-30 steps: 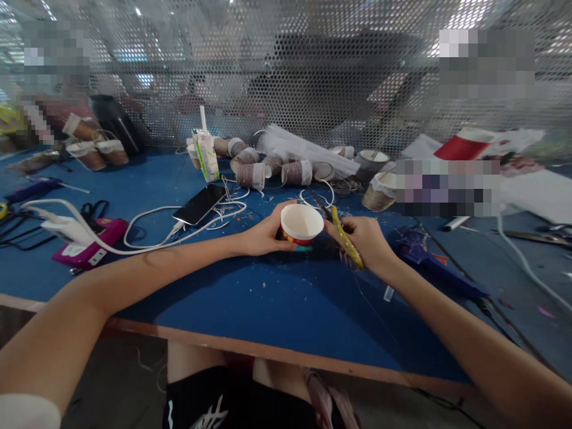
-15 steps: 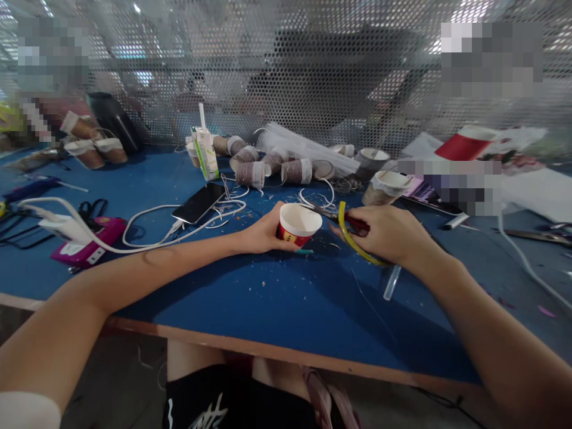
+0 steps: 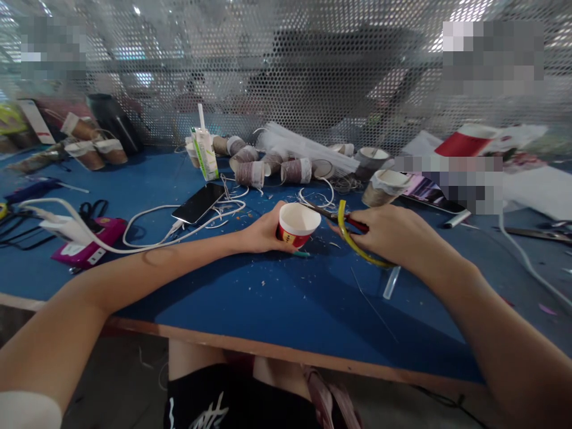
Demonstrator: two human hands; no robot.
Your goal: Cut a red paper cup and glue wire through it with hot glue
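The left hand (image 3: pixel 267 232) held a red cup (image 3: pixel 299 224); the right hand (image 3: pixel 385 231) gripped a yellow-handled tool (image 3: pixel 342 215); from the cup, wrapped cups (image 3: pixel 273 163) crowded eleven o'clock; phone (image 3: pixel 199 202), nine; table edge (image 3: pixel 290 348), six.

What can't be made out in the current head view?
Head view:
Left hand, far fingers: behind the red-and-white paper cup.
Dark-tipped yellow-handled tool: partly covered by the right hand.
Flat black-edged device: partly pixelated.
White table specks: too small to identify.

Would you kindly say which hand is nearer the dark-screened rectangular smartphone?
Left. The left hand, around the white-rimmed red cup, is right of the smartphone; the right hand is farther right, past the cup.
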